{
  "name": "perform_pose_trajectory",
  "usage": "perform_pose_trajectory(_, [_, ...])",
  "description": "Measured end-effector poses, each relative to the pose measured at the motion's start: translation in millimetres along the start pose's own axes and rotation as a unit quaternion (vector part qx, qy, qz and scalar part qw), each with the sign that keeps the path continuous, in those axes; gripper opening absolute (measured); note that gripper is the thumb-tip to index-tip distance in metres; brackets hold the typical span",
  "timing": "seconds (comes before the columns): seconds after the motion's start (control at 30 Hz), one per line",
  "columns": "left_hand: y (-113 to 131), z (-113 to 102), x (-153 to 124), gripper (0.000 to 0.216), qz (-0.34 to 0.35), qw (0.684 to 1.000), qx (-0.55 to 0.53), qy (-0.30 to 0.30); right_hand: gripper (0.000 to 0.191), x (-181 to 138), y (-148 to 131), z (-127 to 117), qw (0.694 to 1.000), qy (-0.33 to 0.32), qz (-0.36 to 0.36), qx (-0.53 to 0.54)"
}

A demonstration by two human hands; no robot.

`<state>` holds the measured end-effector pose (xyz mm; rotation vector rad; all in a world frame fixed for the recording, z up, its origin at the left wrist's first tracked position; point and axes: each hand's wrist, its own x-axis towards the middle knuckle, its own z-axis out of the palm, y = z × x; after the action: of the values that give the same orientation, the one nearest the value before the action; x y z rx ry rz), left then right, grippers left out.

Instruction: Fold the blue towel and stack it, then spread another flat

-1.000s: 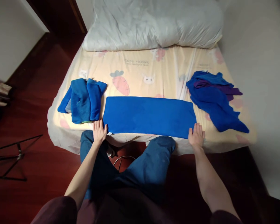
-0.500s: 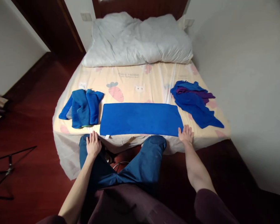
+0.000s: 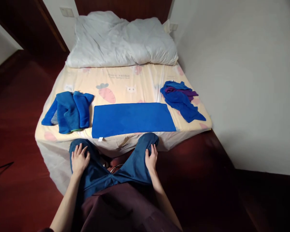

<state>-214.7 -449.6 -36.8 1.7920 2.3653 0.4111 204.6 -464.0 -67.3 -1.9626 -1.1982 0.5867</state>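
My left hand (image 3: pixel 80 160) rests on my left knee, fingers spread over the blue trousers (image 3: pixel 132 169). On the outer side of the other knee lies my right hand (image 3: pixel 151 158), its fingers apart and holding nothing. A flat blue towel (image 3: pixel 132 119) is spread lengthwise along the front edge of the bed, a white tag (image 3: pixel 101 139) showing at its lower left corner. To its left sits a pile of rolled or folded blue cloths (image 3: pixel 69 111). Right of the towel, a crumpled heap of blue cloth (image 3: pixel 181 103) has a purple cloth (image 3: pixel 183 91) among it.
The bed (image 3: pixel 77 75) has a pale sheet printed with carrots and a plastic-like cover at the front. A bulky white quilt (image 3: pixel 123 42) lies at its head. A white wall (image 3: pixel 236 80) stands right, and dark red floor (image 3: pixel 19 112) left.
My right hand has left the towel's right corner and come onto my right knee. My left hand has moved back from the bed edge onto my left knee. The view has turned right.
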Motion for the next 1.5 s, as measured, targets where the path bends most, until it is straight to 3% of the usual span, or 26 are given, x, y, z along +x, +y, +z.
perform_pose_trajectory(0.07, [-1.6,-1.0,0.7,0.054,0.004,1.0,0.003,-0.002,0.063,0.1,-13.9,2.1,0.997,0.021,-0.047,0.049])
perform_pose_trajectory(0.13, [-4.0,-1.1,0.2,0.054,0.009,1.0,0.009,-0.009,0.058,10.0,-27.2,8.2,0.991,0.017,-0.05,0.124])
perform_pose_trajectory(0.27, [-8.2,1.0,-2.6,0.052,0.015,1.0,0.008,-0.008,0.059,35.9,-47.1,42.1,0.959,-0.034,-0.014,0.28])
perform_pose_trajectory(0.4, [-13.7,2.8,-3.6,0.052,0.021,1.0,-0.011,-0.005,0.069,50.3,-51.9,79.0,0.924,-0.097,0.056,0.365])
perform_pose_trajectory(0.83, [-27.2,4.0,5.4,0.047,0.034,0.997,-0.062,0.015,0.087,52.8,-51.6,102.6,0.901,-0.193,0.062,0.384])
perform_pose_trajectory(1.07, [-20.2,2.6,5.4,0.037,0.036,0.997,-0.061,0.021,0.078,54.4,-59.4,111.8,0.916,-0.148,0.056,0.37])
perform_pose_trajectory(1.17, [4.6,-2.9,20.9,0.035,0.074,0.993,-0.091,0.023,0.065,58.3,-59.4,117.0,0.909,-0.085,0.084,0.399])
perform_pose_trajectory(1.23, [37.2,-8.0,42.2,0.034,0.115,0.986,-0.122,0.024,0.058,63.4,-59.5,120.7,0.895,-0.027,0.131,0.425])
perform_pose_trajectory(1.33, [107.4,-13.0,91.0,0.035,0.199,0.97,-0.139,-0.005,0.052,72.4,-61.3,125.2,0.865,0.033,0.208,0.456])
perform_pose_trajectory(1.43, [185.6,-8.4,154.1,0.037,0.286,0.947,-0.137,-0.059,0.051,78.2,-64.6,127.5,0.846,0.046,0.248,0.469])
perform_pose_trajectory(1.5, [232.3,2.0,198.6,0.036,0.305,0.941,-0.113,-0.097,0.053,79.8,-66.7,127.8,0.842,0.053,0.263,0.468])
